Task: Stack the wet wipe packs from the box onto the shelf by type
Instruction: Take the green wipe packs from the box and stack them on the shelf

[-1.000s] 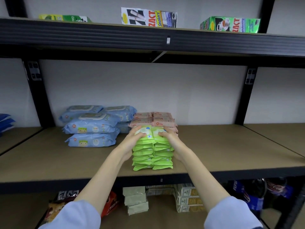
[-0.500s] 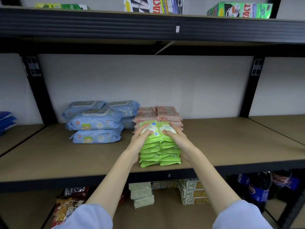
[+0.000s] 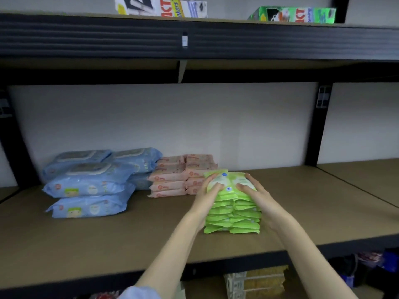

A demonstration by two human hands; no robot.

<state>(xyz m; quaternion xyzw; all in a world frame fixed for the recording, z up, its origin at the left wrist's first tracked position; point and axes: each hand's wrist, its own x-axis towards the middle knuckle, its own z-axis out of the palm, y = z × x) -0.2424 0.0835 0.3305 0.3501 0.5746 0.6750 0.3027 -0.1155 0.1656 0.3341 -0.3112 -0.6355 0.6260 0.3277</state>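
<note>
On the middle shelf board point(image 3: 302, 201) of a black-framed rack we log three groups of wet wipe packs. Largest: the blue packs point(image 3: 90, 186), stacked at the left, some toward the back wall. Just right of them, the pink packs point(image 3: 172, 175) sit in two adjoining columns near the wall. In front of and right of the pink ones stands the green pack stack point(image 3: 234, 216), two columns side by side, resting on the board near its front edge.

We note both of the person's hands on the green stack. The left hand point(image 3: 208, 197) wraps the stack's left side, fingers curled over the top pack. The right hand point(image 3: 257, 197) wraps the right side likewise, fingertips on top. Both are grasping the stack, arms reaching in from below.

Upper shelf: a white printed box point(image 3: 162, 7) and a green printed box point(image 3: 295, 15). Below the board, beige cartons point(image 3: 254, 283), blurred.
</note>
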